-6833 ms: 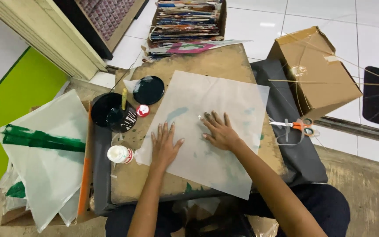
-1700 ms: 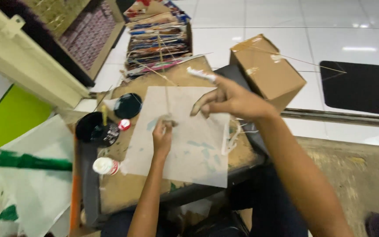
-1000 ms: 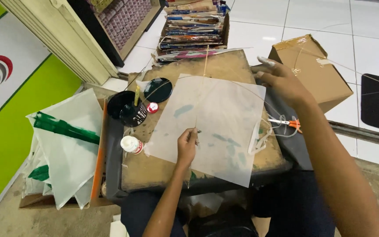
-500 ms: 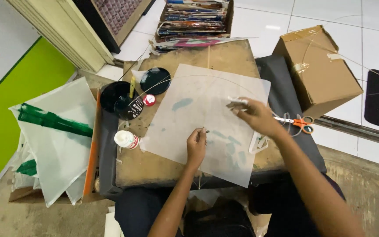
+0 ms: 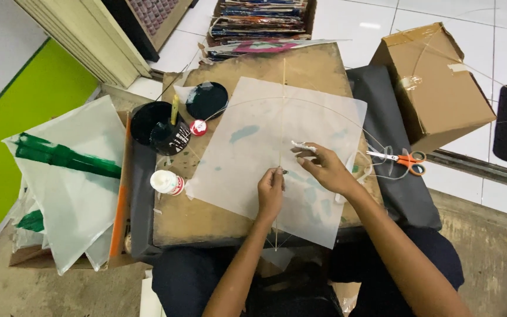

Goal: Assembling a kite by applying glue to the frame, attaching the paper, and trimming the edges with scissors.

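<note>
Head view: left hand pinches the thin stick at the middle of the translucent paper sheet, centre tabletop. Right hand, at three o'clock, grips a white scrap. Paper looks flimsy, tearable; better held by the stick.

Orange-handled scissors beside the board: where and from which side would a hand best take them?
By the orange loops of the scissors, coming from the right. They lie flat on the dark pad, blades pointing left toward the translucent sheet, loops clear of the right hand.
</note>
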